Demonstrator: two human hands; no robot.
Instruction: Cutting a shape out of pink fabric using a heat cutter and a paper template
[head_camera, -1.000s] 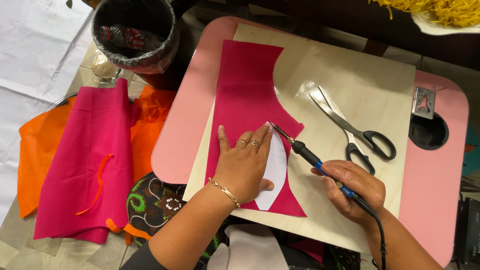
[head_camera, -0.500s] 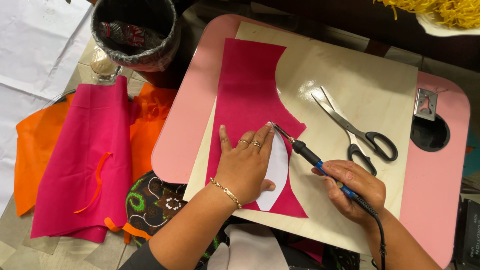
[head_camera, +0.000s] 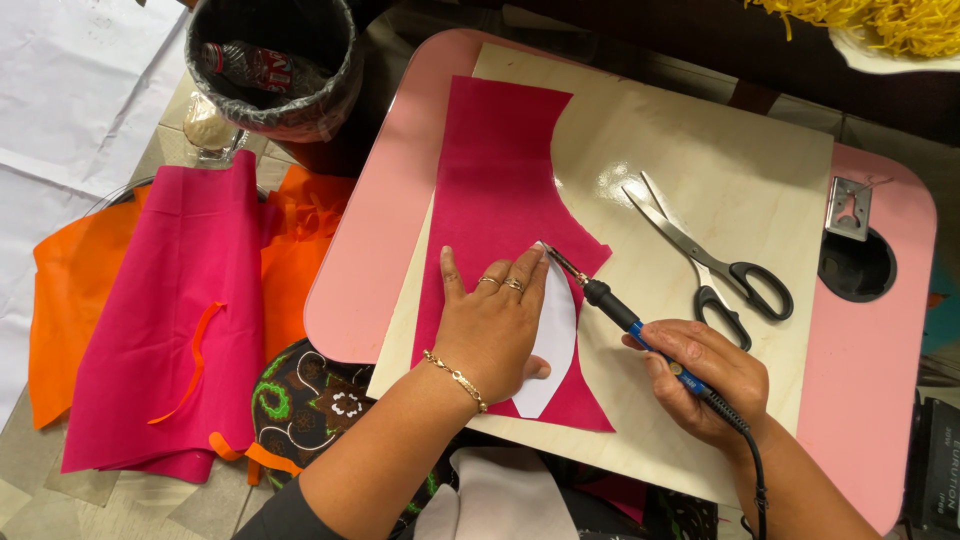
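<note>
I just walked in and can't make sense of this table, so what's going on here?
A person is working on magenta fabric laid on a wooden board. The left hand presses a white template flat on the fabric. The right hand holds a corded hot tool, its tip at the template's upper edge. Scissors lie open beside them on the board.

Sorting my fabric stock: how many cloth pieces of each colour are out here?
Magenta cloth: 2, one on the board, one on the floor
Orange cloth: 1 heap showing either side of the floor magenta piece; separate pieces cannot be told
Total: 3
</note>
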